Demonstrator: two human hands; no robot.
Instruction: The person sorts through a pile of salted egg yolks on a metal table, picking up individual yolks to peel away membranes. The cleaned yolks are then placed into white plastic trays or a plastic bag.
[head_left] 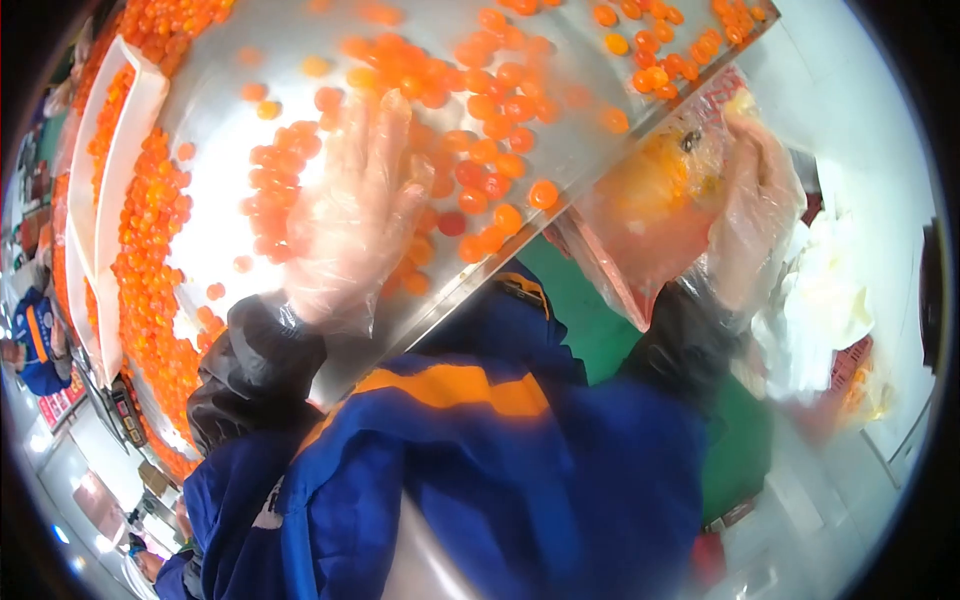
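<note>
Your left hand (345, 225) open, palm down by orange pieces (543, 194); right hand (752, 205) grips bag (648, 205). Bag sagging from tabletop edge (480, 274) could spill pieces.

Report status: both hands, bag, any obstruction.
Left hand open over orange pieces. Right hand holding bag by table edge. No obstruction seen between hands except loose pieces.

Having left hand (350, 215) open over orange pieces (515, 108) at ten o'clock; holding plastic bag (655, 190) with right hand (752, 205) at two o'clock.

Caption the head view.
Clear-gloved left hand over round orange pieces on metal table; right hand holds clear plastic bag.
</note>
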